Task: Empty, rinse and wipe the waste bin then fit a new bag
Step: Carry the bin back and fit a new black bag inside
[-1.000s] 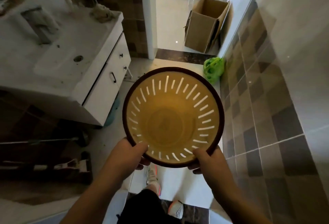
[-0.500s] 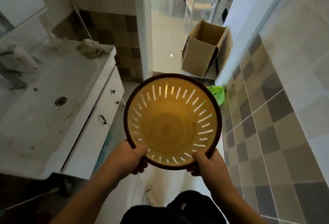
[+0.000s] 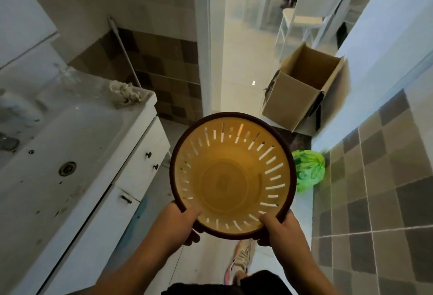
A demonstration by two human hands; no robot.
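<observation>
Fingers [image 3: 269,221] curled over bin [image 3: 232,175] rim; 2 hands grip.

A yellow slotted waste bin [image 3: 232,175] with a dark brown rim, apparently empty, is held above the floor, mouth facing the camera.

Both forearms are reaching toward twelve o'clock; the left hand [image 3: 181,221] and right hand [image 3: 282,229] are gripping, thumbs uppermost.

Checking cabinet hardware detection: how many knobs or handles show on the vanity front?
3: two dark knobs on the upper drawer, one bar handle lower down. Others may be out of view.
</observation>
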